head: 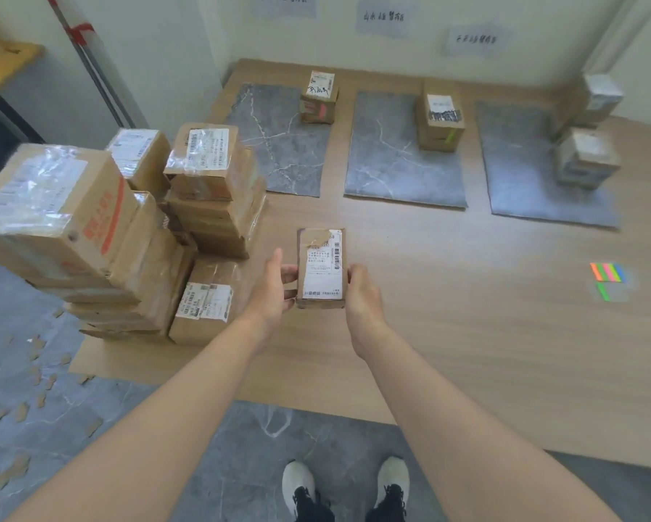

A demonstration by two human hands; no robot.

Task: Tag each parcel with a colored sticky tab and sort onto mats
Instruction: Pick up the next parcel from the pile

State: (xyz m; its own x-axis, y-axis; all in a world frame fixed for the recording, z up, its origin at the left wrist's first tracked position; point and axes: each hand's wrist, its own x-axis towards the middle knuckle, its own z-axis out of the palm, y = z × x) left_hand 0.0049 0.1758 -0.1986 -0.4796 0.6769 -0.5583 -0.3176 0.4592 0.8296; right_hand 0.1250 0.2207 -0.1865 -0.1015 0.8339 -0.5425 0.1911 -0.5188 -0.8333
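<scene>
At the far left a pile of parcels point(109, 227) crowds the table's near-left corner, its lowest boxes right at the table point(467, 352) edge. Cardboard scraps point(22, 408) litter the grey floor beside it.

Just right of the pile, the left hand point(271, 292) holds the left side of a small parcel point(320, 269). Its thumb is raised and its fingers are curled against the box. The right hand point(361, 295) grips the opposite edge with its fingers wrapped out of sight behind. The parcel is held above the bare wood with its label facing up, and no tab shows on it.

Beyond it is open tabletop, then three grey mats in a row near the wall.
- The left mat point(275, 152) carries one box point(318, 97) at its far-right corner, with an orange tab on its front.
- The middle mat point(388, 163) has a two-box stack point(440, 118) at its far right, marked with a green tab.
- The right mat point(519, 171) holds two stacks point(587, 156) along its right edge. They are too blurred to show any tab.

Most of each mat's surface is free.

The sticky tabs point(608, 275) lie alone on the wood at the far right, well apart from the hands. The paper signs point(384, 16) on the wall are unreadable — the leftmost is cut off by the frame's top edge.
</scene>
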